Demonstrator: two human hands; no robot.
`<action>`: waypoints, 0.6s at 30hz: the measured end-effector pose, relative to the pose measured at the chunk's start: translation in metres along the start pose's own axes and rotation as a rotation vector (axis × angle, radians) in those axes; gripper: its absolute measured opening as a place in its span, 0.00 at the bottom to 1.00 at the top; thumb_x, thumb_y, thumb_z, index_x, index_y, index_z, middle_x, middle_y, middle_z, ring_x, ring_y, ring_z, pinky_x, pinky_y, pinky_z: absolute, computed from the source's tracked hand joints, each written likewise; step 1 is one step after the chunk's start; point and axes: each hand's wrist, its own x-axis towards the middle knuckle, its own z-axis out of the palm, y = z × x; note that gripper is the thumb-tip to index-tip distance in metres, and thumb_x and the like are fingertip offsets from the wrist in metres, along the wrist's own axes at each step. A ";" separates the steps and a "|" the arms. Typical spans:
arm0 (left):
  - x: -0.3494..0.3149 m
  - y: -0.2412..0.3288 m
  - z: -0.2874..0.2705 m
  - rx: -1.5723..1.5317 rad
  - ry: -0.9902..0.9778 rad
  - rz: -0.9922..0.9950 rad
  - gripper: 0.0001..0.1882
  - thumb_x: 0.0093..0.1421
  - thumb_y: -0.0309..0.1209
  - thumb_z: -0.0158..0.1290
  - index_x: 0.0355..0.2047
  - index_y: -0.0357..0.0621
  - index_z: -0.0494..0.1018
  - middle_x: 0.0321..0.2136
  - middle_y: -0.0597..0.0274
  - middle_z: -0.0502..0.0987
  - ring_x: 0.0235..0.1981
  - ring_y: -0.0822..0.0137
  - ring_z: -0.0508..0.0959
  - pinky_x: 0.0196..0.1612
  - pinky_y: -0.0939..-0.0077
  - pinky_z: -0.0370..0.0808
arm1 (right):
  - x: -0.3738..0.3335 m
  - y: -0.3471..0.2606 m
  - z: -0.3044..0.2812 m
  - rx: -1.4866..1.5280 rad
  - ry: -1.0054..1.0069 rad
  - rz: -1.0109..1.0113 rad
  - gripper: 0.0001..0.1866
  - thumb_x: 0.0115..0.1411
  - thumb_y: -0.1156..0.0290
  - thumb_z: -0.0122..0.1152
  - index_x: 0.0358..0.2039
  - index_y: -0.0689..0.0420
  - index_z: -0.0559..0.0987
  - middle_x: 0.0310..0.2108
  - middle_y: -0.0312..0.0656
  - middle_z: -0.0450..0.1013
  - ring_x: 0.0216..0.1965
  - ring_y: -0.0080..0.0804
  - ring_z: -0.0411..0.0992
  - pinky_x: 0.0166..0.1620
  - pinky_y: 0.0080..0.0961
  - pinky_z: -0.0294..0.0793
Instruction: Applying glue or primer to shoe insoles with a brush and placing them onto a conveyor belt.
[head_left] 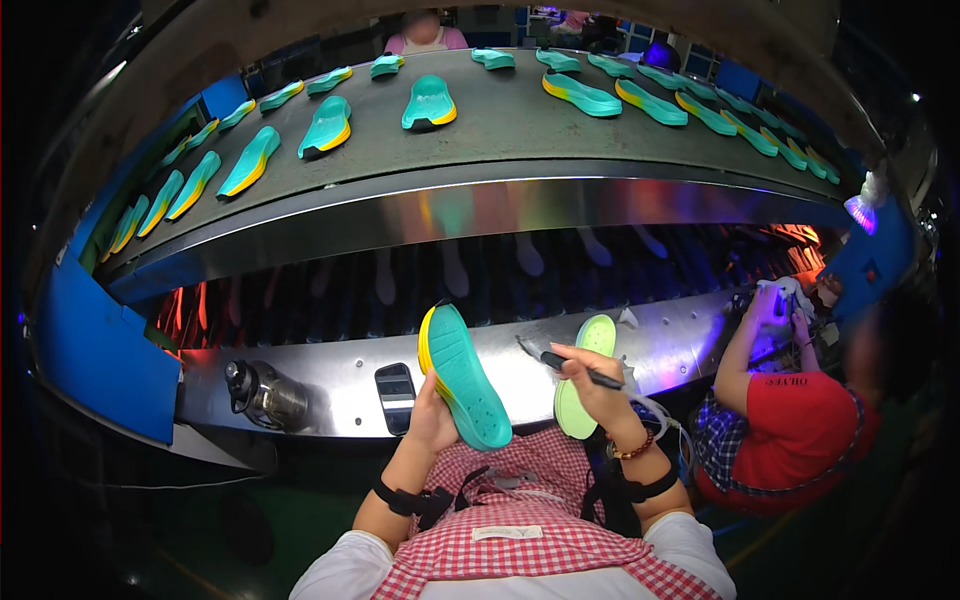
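Note:
In my left hand (432,420) is a teal shoe midsole (465,385) with a yellow side wall, tilted up over the front of a metal ledge. The fingers close around its lower left edge. My right hand (600,395) grips a slim black-handled brush (549,359), its dark tip pointing left toward the midsole but apart from it. A pale tube runs from near that hand toward the right. Beneath the right hand, a light green sole (571,410) lies on the ledge, partly covered by the fingers.
The metal ledge (330,375) also carries a steel bottle (268,395) and a dark phone-like slab (395,398). Beyond it, a lower dark belt glows red at its ends. Several teal midsoles sit on the upper belt (500,115). A co-worker in a red shirt (800,430) works close on my right.

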 end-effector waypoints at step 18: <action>0.007 -0.020 0.051 -0.220 -0.287 -0.160 0.43 0.54 0.67 0.18 0.59 0.50 0.53 0.55 0.50 0.60 0.52 0.49 0.65 0.56 0.46 0.56 | 0.007 -0.003 0.012 0.879 -0.085 0.361 0.11 0.49 0.81 0.58 0.36 0.67 0.75 0.34 0.45 0.74 0.36 0.27 0.72 0.45 0.21 0.69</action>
